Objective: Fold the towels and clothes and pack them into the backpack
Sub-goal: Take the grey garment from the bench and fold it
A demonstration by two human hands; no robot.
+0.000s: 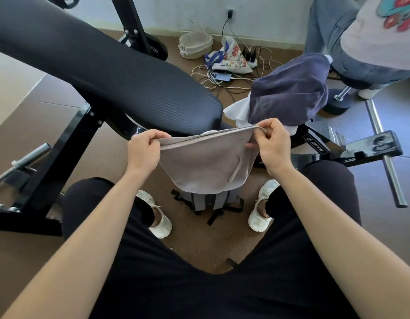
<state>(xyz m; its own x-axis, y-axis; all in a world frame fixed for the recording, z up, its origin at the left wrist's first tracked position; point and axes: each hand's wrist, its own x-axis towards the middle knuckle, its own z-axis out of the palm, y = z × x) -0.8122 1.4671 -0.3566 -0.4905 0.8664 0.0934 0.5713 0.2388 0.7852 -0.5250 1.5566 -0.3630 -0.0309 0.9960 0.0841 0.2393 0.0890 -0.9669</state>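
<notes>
— At the middle of the frame, I'm holding the beige towel up by its top edge. The left hand is pinching the left corner between curled fingers and thumb, and the right hand is pinching the right corner the same way. The towel is hanging doubled over and sagging into a pouch.

— Where is it hanging relative to the bag?

— It's hanging just above the grey backpack, which is standing on the floor between the shoes, lower centre. The towel's bottom is covering the bag's top, so I can't tell whether the bag is open.

— How are you expecting it to handle?

— I'm judging it light, soft and limp, so it's going to droop wherever I'm not supporting it. It isn't looking slippery or fragile. I'm thinking the corners and the folded edge are the places to grip, keeping it taut between the hands.

— Is anything else waiting?

— A navy cloth and a white cloth are lying heaped just past the end of the black bench pad, upper right. Both are looking floppy, and the navy one seems thicker.
</notes>
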